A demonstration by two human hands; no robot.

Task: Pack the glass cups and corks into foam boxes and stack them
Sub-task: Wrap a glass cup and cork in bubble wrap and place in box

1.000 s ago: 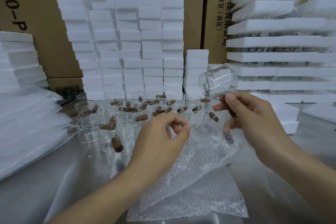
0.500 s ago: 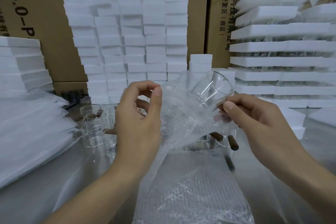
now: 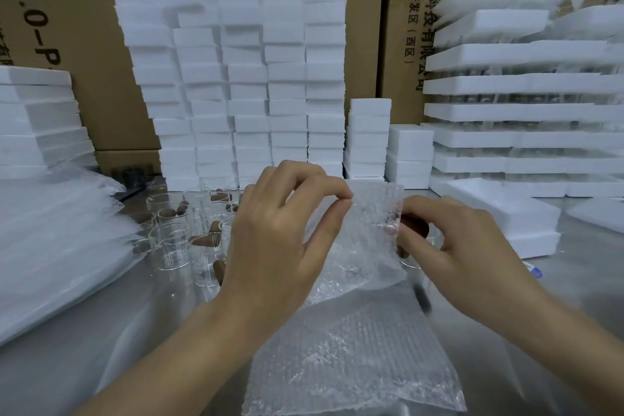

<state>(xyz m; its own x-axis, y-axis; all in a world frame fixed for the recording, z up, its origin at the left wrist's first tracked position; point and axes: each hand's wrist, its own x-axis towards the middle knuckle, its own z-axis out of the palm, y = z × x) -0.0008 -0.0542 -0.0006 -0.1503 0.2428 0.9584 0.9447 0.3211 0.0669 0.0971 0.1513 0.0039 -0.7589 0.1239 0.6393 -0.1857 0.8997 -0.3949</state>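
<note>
Your left hand (image 3: 280, 240) pinches the upper edge of a bubble-wrap pouch (image 3: 364, 246) between thumb and forefinger, with the other fingers loosely bent behind. Your right hand (image 3: 466, 246) curls round the pouch's right edge, and a dark brown cork (image 3: 417, 228), a stubby cylinder, shows between its fingers. The pouch is lifted off the worktop (image 3: 84, 348). It is cloudy, crinkled and dimpled with small bubbles, so you cannot tell through it whether a cup is inside.

The loose glass cups (image 3: 169, 243) stand in a cluster just left of your left hand on the dull, brushed-metal worktop. They are clear, thin-walled and straight-sided. Brown corks (image 3: 206, 240) are among them, some lying on the metal and some in cups. A second bubble-wrap sheet (image 3: 354, 365) lies flat below your hands, its rows of bubbles catching the light.

The small foam boxes (image 3: 246, 78) rise behind the cups in several uneven columns of white, matte, blocky shapes. To the right, wide flat foam trays (image 3: 523, 84) are layered with glassware between them. A slumped pile of translucent wrap (image 3: 50, 240) covers the left of the worktop, with white foam slabs (image 3: 33, 118) stacked behind it. Brown cardboard cartons (image 3: 84, 27) with black print form the back wall.
</note>
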